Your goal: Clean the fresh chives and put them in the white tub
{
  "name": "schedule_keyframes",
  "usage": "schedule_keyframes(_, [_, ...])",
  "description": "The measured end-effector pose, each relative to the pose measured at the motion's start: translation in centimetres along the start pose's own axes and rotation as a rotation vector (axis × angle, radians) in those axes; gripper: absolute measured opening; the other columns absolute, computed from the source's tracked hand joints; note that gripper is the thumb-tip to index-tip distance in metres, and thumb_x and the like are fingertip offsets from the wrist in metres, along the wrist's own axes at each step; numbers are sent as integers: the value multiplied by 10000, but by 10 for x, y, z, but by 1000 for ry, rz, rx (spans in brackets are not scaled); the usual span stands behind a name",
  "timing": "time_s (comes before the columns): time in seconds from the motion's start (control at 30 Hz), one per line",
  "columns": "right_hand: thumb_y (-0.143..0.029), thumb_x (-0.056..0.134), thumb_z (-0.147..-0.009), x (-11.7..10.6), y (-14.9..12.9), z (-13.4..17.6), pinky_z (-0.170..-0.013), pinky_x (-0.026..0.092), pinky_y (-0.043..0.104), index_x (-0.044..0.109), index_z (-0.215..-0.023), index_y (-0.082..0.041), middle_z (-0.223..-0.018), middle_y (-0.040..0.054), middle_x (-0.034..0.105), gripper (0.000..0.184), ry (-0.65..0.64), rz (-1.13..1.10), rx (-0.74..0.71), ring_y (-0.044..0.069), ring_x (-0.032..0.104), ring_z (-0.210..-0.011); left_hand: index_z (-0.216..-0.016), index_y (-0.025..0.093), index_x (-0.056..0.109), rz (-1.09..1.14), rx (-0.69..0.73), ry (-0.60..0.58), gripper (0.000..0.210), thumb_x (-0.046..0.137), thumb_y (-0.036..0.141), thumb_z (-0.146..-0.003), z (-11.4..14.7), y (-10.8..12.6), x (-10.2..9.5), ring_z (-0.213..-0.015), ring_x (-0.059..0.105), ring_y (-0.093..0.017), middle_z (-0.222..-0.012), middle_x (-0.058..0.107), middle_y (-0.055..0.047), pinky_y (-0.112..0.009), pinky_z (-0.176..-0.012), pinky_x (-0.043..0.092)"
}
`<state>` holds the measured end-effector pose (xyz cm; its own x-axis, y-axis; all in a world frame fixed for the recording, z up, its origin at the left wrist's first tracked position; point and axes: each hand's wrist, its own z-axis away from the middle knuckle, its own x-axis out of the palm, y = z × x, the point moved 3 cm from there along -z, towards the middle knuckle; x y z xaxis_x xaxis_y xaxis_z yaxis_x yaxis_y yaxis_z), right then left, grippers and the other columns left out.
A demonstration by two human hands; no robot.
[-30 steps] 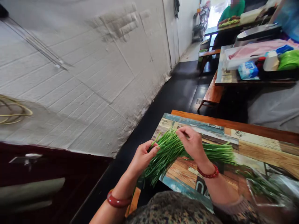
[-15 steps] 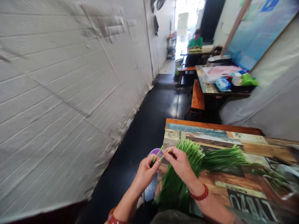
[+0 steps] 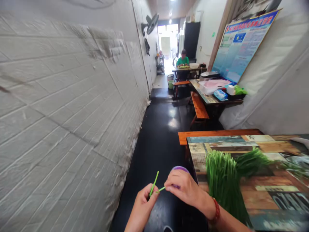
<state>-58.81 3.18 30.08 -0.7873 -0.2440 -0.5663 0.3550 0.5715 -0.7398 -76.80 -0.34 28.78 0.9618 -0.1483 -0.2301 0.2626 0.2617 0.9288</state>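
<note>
My left hand (image 3: 142, 204) is closed, pinching a green chive stalk (image 3: 154, 183) between thumb and fingers, its tip pointing up. A short pale-green piece (image 3: 162, 188) spans from my left thumb to the fingertips of my right hand (image 3: 184, 190), which is pinched shut on its end. I cannot tell whether the piece and the stalk are joined. A red beaded bracelet (image 3: 216, 209) circles the right wrist. Partly hidden behind my right hand is a purple-rimmed container (image 3: 180, 168). On the table to the right lies a large heap of chives (image 3: 220, 177), with another bunch (image 3: 253, 160) behind it.
A patchwork-patterned table (image 3: 265, 196) stands at right, with an orange bench (image 3: 219, 132) beyond. Along the left runs a white wall (image 3: 72, 129); dark floor (image 3: 154, 141) lies between. Farther off, a second table holds a plastic box (image 3: 210, 87), and a person in green (image 3: 182, 60) sits behind.
The view has tilted up and swung left, so the table appears farther right. My hands appear lower, and my right hand has drawn slightly away from the left, with the pale piece between them.
</note>
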Motion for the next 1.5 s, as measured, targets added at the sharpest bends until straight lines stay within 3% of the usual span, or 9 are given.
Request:
schedule_keyframes(0.1, [-245,570,-921,10,-6,-18,-715,409,298,668,-822,-220,-807,11,664,141,36,151,-83,152,587,-749,-664,156,536,54,13,-18,550,601,699,-724,-13,1,-23,-653,335,-112,-656,419,20,-220,-606,293])
schedule_keyframes(0.37, [-208,493,-950,12,18,-84,-713,437,250,590,-806,-208,-785,10,612,174,357,-86,-46,132,572,-768,-713,164,536,346,-69,-296,515,717,642,-656,-95,29,-46,-490,144,-52,-502,262,100,-212,-499,119])
schedule_keyframes(0.6, [-290,475,-955,11,70,-212,-653,418,254,534,-750,-207,-740,9,549,230,512,-282,7,136,521,-695,-721,162,532,411,-16,-278,466,732,580,-674,-205,76,-96,-482,129,-48,-498,262,107,-215,-480,116])
schedule_keyframes(0.73, [-366,469,-958,-8,97,-289,-621,401,252,527,-759,-207,-721,-3,502,261,542,-420,102,132,465,-664,-747,163,521,406,17,-195,419,707,538,-723,-267,95,-134,-487,106,-48,-511,237,114,-210,-483,111])
schedule_keyframes(0.97, [-409,512,-939,-63,165,-376,-699,441,284,561,-798,-211,-800,15,561,248,783,-586,233,143,519,-735,-797,168,529,387,62,-108,374,662,516,-762,-402,120,-197,-496,223,-58,-550,350,88,-201,-483,192])
schedule_keyframes(1.07, [-400,575,-907,-61,200,-423,-688,470,296,582,-913,-227,-825,17,597,173,791,-752,284,145,553,-729,-818,170,529,341,138,-151,329,668,465,-773,-471,142,-221,-528,304,-60,-599,433,69,-196,-511,225])
schedule_keyframes(1.2, [-370,588,-893,-47,240,-505,-697,475,290,651,-944,-213,-806,19,619,177,752,-681,400,140,565,-728,-773,165,538,158,279,-267,280,588,431,-843,-560,180,-251,-637,440,-96,-644,524,27,-214,-626,338])
schedule_keyframes(1.37, [-402,557,-894,-46,280,-603,-621,439,261,674,-995,-201,-769,6,591,254,683,-581,443,123,523,-663,-735,174,543,-118,426,-418,298,508,427,-889,-659,217,-268,-644,470,-120,-649,537,14,-236,-629,377])
schedule_keyframes(1.5, [-407,614,-862,-65,318,-661,-580,402,241,662,-826,-190,-701,-9,582,225,695,-478,447,109,493,-625,-798,183,614,-301,587,-428,251,517,395,-890,-739,230,-268,-697,530,-147,-742,620,-22,-250,-653,426])
